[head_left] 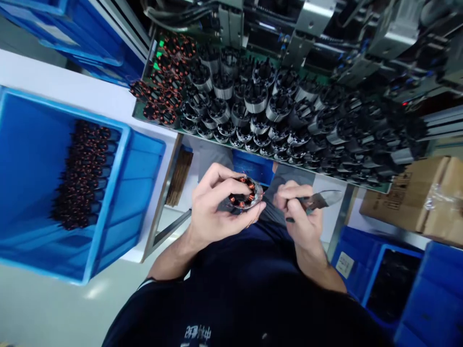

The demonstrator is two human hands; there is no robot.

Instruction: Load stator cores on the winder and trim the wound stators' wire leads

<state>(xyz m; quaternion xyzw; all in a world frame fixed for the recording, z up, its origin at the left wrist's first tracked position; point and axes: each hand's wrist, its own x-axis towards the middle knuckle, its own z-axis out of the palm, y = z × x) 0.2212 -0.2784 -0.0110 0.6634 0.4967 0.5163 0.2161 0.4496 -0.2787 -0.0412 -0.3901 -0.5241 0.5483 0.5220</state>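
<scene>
My left hand (213,205) is closed around a round motor stator (246,193) with copper windings, held over my lap. Close to its right, my right hand (302,217) grips a pair of small cutters (321,198) whose metal jaws point right, away from the stator. Thumb and fingers of that hand pinch near the stator's edge. Both hands sit just below the front edge of a green tray (139,111) crowded with several upright stators.
A blue bin (123,193) at the left holds a stack of wound stators (81,176). Machinery with cables stands behind the tray. A cardboard box (419,197) lies at the right, with more blue bins (430,294) below it and others at the upper left.
</scene>
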